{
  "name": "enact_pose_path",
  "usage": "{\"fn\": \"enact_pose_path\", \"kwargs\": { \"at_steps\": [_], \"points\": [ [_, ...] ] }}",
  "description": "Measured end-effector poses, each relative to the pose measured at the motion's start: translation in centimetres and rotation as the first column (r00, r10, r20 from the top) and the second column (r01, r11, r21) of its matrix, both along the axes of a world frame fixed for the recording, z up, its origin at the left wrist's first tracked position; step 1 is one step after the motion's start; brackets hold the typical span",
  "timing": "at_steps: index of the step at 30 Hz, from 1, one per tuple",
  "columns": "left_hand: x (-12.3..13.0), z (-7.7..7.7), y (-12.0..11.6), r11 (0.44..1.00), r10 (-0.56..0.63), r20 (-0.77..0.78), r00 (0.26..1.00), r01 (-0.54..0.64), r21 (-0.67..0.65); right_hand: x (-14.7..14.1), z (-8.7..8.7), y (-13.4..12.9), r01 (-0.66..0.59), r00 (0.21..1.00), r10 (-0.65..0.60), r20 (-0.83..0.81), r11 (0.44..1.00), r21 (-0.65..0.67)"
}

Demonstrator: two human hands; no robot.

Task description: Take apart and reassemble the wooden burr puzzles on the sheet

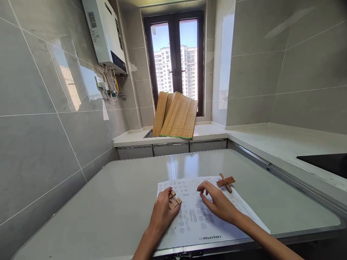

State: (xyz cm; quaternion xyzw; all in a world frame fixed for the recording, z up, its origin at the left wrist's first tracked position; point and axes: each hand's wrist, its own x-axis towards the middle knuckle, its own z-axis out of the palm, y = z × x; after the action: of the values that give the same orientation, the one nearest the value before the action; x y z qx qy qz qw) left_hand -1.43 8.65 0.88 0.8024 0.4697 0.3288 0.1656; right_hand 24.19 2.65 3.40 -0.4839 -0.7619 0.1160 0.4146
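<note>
At lower centre, the left hand (163, 208) curls its fingers and thumb around pale wooden blocks (176, 201), apparently steadying them over the printed sheet (189, 233), while the right hand (217, 203), fingers loosely parted and seemingly unloaded, hovers near the brown wooden cross (226, 182).

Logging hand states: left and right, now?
Left hand: closed around tan, blocky wooden pieces.
Right hand: open, loosely curled, holding nothing, over white printed paper sheet.

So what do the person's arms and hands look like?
No sleeves or gloves show. The left forearm and right forearm are bare and slim. The left hand and right hand are bare too, with no rings or watch visible.
</note>
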Motion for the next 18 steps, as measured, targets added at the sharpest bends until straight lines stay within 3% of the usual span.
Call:
{"fn": "enact_pose_path", "kwargs": {
  "at_steps": [3, 7, 14, 18],
  "points": [
    [1.6, 0.0, -0.8, 0.988, -0.148, 0.045, 0.988, 0.15, -0.03, -1.1, -0.5, -0.7, -0.101, 0.994, 0.104, 0.025, 0.991, -0.086],
    [3.0, -0.2, -1.9, 0.96, -0.259, 0.038, 0.965, 0.261, -0.099, -1.6, -1.8, -1.7, -0.15, 0.988, 0.154, 0.016, 0.977, -0.154],
    [3.1, -1.1, -2.2, 0.944, -0.305, 0.041, 0.952, 0.307, -0.123, -1.8, -3.1, -2.0, -0.156, 0.986, 0.165, 0.03, 0.967, -0.201],
    [2.5, -1.2, -2.3, 0.961, -0.262, 0.023, 0.965, 0.263, -0.087, -2.1, -3.3, -1.9, -0.156, 0.985, 0.168, 0.036, 0.964, -0.214]
  ]
}}
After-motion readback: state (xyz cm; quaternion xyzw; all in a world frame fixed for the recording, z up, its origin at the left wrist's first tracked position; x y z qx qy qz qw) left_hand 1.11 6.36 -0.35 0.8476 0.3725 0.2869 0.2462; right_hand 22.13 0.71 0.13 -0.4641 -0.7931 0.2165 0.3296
